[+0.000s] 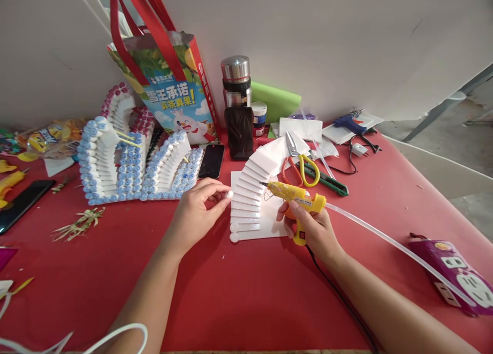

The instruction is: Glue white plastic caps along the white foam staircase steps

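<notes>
My left hand (204,213) pinches a small white piece (229,194) at the left edge of a white board (275,223). White strips (246,206) fan up the board in a curve, and two small round white pieces (234,237) sit at its lower left corner. My right hand (314,228) is wrapped round the handle of a yellow glue gun (295,194). The gun's nozzle points left over the strips, and a clear glue stick (385,236) runs out of its back to the right.
Blue and white models (131,174), a phone (211,161) and a printed bag (177,97) stand left. Scissors (302,169) and a green cutter (334,183) lie behind the glue gun. A flask (235,79) is at the back, a purple power strip (454,272) at right.
</notes>
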Demonstrator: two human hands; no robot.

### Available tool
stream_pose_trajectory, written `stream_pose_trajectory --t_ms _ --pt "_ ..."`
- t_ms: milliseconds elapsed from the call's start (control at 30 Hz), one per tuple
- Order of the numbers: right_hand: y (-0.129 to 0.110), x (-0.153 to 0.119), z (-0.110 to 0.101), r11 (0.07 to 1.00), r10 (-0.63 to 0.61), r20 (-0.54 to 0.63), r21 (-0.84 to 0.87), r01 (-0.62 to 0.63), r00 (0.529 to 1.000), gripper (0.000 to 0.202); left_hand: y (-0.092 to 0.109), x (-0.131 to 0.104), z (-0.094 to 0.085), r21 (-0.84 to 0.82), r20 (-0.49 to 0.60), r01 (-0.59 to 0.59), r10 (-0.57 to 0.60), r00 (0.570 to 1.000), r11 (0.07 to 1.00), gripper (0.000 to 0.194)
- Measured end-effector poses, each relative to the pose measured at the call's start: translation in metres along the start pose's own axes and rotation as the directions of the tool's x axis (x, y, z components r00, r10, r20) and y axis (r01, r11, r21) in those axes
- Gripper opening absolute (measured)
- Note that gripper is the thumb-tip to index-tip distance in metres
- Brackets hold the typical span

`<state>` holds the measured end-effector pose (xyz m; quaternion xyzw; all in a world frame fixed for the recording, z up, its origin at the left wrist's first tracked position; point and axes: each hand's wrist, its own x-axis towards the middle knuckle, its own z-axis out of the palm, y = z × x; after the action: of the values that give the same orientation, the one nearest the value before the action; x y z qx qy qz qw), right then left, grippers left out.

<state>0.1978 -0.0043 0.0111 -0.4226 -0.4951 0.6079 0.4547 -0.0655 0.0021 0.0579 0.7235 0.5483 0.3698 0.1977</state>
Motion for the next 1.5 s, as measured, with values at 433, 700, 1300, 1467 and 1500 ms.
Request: stream_pose_trajectory --t_ms 433,700,1300,1467,1500 --pt "0.007 -0.009 0.01 0.993 0.019 0.158 -0.121 0.0 0.987 0.037 -0.032 -0.008 0.02 0.024 -0.26 -0.031 0.036 0.965 0.999 0.016" --pt "0.0 -0.012 0.027 0.856 -0.273 0.308 -0.354 0.377 0.911 0.025 -0.04 -0.007 0.025 0.09 -0.29 -0.082 0.105 0.951 0.992 0.017" --pt "0.002 -0.019 0.027 0.837 -0.263 0.354 -0.378 0.395 0.897 0.02 -0.056 -0.006 0.032 -0.004 -0.315 0.012 -0.012 0.949 1.0 0.026" --pt "0.001 -0.019 0.027 0.844 -0.25 0.35 -0.378 0.38 0.903 0.021 -0.053 -0.007 0.034 -0.06 -0.332 0.021 -0.04 0.942 0.998 0.022" --pt "0.001 -0.019 0.026 0.841 -0.256 0.354 -0.376 0.388 0.899 0.02 -0.05 -0.006 0.033 -0.088 -0.335 0.025 -0.053 0.941 0.996 0.022"
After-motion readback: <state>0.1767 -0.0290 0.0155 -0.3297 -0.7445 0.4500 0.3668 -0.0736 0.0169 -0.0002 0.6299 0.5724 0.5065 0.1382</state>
